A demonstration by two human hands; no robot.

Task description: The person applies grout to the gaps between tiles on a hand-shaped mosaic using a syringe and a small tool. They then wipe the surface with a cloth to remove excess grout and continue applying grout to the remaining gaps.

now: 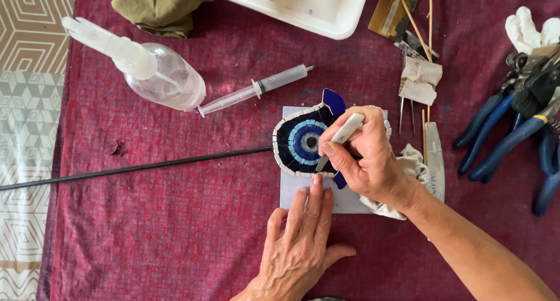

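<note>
- Your right hand is pinching a slim white tool between thumb and curled fingers, and its tip is pressing down near the lower right of the mosaic eye.
- Judging by the grip, you are doing best by keeping the tool steeply tilted and working one joint at a time, so the small tiles are not lifting.
- Your left hand is lying flat and open, holding nothing, its fingertips pressing the near edge of the pale square board under the mosaic; keeping that pressure on is stopping the board from sliding on the red cloth.
- The mosaic is sitting at the middle of the table, with a crumpled rag just right of your wrist.
- Far left, a clear spray bottle is lying on its side; I cannot tell how much liquid is in it.
- Beside it, a syringe is looking empty.
- At the far edge, a white tray is showing only smudges.
- Blue-handled pliers are piling up at the right.
</note>
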